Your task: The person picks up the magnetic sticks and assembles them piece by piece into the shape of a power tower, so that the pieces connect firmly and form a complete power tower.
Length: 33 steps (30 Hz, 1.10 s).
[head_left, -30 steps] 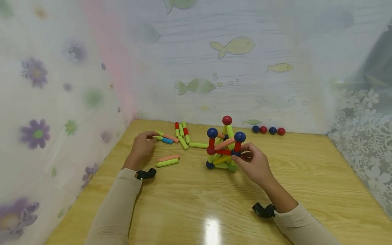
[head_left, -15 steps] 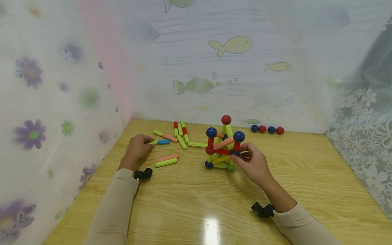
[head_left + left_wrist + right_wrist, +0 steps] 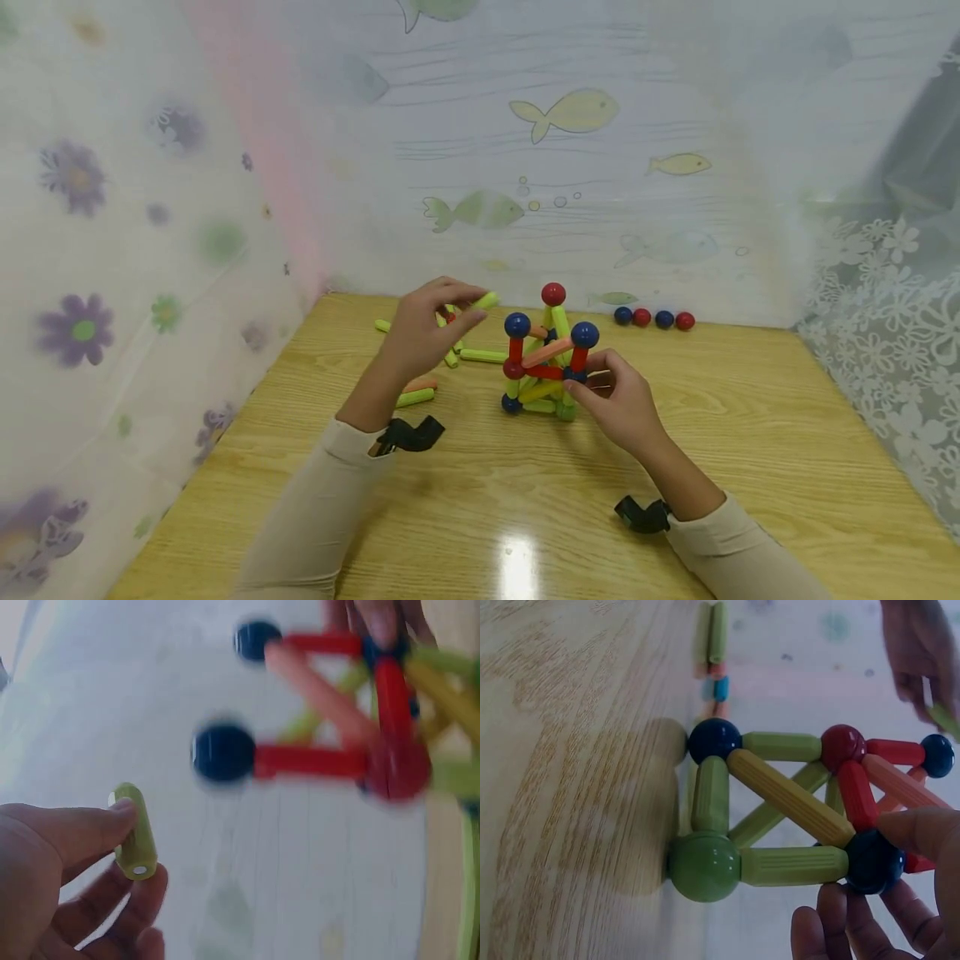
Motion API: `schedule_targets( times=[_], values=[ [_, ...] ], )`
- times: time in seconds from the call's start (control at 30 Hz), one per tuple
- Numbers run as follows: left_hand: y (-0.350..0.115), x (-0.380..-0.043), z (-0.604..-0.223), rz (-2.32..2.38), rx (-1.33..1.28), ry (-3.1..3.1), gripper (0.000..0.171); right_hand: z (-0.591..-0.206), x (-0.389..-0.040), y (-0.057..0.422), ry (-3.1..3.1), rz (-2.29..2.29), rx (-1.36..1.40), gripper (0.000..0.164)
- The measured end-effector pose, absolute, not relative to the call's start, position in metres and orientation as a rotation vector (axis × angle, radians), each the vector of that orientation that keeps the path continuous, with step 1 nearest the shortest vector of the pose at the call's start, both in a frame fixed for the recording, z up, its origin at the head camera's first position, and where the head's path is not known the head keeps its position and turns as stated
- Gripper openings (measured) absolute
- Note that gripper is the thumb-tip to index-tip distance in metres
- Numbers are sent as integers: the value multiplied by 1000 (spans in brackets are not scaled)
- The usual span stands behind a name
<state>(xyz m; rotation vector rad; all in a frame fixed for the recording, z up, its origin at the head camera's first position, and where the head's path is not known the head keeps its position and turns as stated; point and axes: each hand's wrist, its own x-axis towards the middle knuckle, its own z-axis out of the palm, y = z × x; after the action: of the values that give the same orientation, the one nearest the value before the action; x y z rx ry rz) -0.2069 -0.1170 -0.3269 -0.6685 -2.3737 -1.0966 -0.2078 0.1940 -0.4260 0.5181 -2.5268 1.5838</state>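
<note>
My left hand (image 3: 429, 332) pinches a short yellow-green magnetic stick (image 3: 138, 838) between thumb and fingers, raised above the table left of the frame. My right hand (image 3: 624, 404) grips a blue ball (image 3: 874, 861) at the right middle corner of a frame built of magnetic sticks and balls (image 3: 546, 373). Red upright sticks topped by blue balls (image 3: 517, 325) rise at its front, and a red ball (image 3: 553, 294) crowns its back. A yellow stick (image 3: 791, 796) runs diagonally across one side. The structure stands on the table, its green ball (image 3: 705, 866) at a lower corner.
Four-coloured loose sticks lie left of the frame, partly behind my left hand, among them a yellow-green one (image 3: 482, 356) and a blue one (image 3: 721, 688). Several red and blue balls (image 3: 653, 317) line the table's back edge. Printed sheets hang behind and at the sides.
My left hand has drawn the yellow-green stick away from the blue one, lifted it and carried it right, towards the frame. My right hand keeps its grip on the structure.
</note>
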Motion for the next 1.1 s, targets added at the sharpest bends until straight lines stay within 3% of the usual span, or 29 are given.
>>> schedule_targets(
  times=[0.3,0.93,1.1],
  values=[
    [-47,-211,-323,-923,-947,-2404,24,-426,-207,194,-2537,1584,522,35],
    [-34,-212,-332,-536,-930,-2378,24,-426,-207,195,-2528,1590,529,35],
    [-36,-209,-339,-547,-835,-2347,44,-427,-207,194,-2518,1587,537,34]
  ],
)
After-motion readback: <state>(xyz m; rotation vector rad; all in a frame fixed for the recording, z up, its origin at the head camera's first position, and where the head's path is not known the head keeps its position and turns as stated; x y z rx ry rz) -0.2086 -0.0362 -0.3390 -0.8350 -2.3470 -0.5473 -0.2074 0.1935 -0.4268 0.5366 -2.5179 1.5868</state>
